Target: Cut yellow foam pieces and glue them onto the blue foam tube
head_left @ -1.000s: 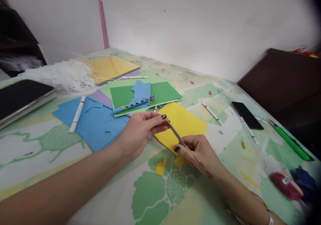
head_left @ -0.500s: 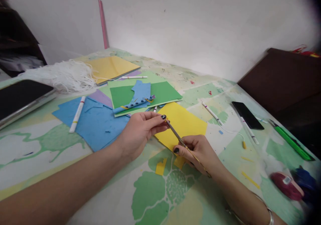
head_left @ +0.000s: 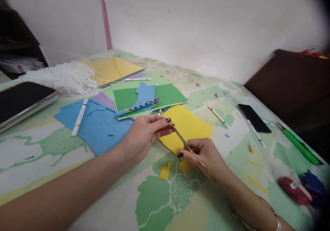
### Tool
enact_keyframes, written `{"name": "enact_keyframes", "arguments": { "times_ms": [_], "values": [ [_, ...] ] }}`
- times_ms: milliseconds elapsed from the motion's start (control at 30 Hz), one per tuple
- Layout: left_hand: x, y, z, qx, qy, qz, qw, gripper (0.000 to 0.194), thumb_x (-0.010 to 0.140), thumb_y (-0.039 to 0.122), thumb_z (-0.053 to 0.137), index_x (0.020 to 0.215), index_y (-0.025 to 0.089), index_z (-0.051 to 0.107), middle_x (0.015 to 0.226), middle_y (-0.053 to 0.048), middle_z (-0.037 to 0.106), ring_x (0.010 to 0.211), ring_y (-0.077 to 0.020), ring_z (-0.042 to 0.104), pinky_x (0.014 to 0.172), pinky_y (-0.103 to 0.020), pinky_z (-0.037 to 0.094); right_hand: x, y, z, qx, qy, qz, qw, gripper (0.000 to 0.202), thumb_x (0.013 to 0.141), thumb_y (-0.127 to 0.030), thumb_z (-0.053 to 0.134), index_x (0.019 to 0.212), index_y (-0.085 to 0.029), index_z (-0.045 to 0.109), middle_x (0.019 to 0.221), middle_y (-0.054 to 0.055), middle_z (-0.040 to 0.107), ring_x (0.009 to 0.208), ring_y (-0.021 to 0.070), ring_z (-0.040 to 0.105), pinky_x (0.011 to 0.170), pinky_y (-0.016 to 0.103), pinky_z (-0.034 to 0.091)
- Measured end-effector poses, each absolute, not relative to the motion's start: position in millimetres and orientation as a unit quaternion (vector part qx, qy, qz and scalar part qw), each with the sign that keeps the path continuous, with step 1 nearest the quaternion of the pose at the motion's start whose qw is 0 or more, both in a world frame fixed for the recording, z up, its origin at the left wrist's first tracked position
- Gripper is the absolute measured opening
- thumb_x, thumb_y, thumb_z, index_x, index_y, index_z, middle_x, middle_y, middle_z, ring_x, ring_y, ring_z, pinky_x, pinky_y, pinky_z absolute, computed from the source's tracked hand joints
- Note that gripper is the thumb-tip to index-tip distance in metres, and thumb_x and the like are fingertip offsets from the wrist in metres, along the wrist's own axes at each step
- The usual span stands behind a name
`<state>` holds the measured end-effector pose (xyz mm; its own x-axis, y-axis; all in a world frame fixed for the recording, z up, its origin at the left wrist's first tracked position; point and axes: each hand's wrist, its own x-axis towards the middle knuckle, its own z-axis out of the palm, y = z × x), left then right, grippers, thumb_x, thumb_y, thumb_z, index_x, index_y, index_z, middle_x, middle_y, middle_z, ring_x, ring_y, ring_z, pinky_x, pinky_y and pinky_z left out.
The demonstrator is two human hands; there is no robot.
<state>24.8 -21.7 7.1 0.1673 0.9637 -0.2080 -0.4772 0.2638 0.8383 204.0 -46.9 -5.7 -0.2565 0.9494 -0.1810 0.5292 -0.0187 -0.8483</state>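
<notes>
My right hand (head_left: 203,155) is closed on a pair of scissors (head_left: 180,137), seen nearly edge-on, with gold-coloured handles and silver blades pointing up and left. At the blade tips, my left hand (head_left: 146,135) pinches something tiny with a bit of yellow showing, perhaps a paper scrap; the fingers mostly hide it. Below both hands lies a yellow sheet (head_left: 190,123), and two cut yellow pieces (head_left: 165,171) rest nearer to me. Beyond the left hand, a rolled blue paper strip (head_left: 136,107) with dark dots lies on green sheets (head_left: 167,92).
Blue sheets (head_left: 100,131), a white marker (head_left: 79,117) and a bundle of white string (head_left: 64,76) are on the left. To the right lie a black phone (head_left: 254,118), a green cutter knife (head_left: 301,147) and a dark red object (head_left: 295,189). A wall stands behind.
The scissors and my right hand have shifted very slightly. My left hand stays at the blade tips, and the things on the table have not moved.
</notes>
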Motion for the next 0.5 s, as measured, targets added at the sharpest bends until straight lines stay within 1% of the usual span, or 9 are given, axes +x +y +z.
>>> {"name": "enact_keyframes", "arguments": {
  "times_ms": [267, 500],
  "values": [
    [23.2, -22.1, 6.2, 0.315, 0.38, 0.521, 0.697, 0.003, 0.077, 0.01, 0.065, 0.074, 0.009, 0.065, 0.08, -0.01, 0.069, 0.077, -0.0148, 0.065, 0.077, -0.023, 0.053, 204.3, -46.9, -5.8, -0.561, -0.669, 0.426, 0.239, 0.052, 0.063, -0.058, 0.068, 0.05, -0.018, 0.038, 0.044, -0.006, 0.024, 0.044, 0.006, 0.021, 0.041, 0.022, 0.012],
    [23.0, -21.0, 7.7, 0.318, 0.378, 0.52, 0.696, 0.003, 0.078, 0.011, 0.064, 0.075, 0.01, 0.064, 0.079, -0.009, 0.069, 0.077, -0.0141, 0.065, 0.076, -0.023, 0.053, 204.1, -47.5, -5.4, -0.56, -0.668, 0.426, 0.243, 0.054, 0.064, -0.055, 0.068, 0.049, -0.019, 0.031, 0.047, -0.007, 0.021, 0.046, 0.0057, 0.019, 0.042, 0.022, 0.011]
  ]
}}
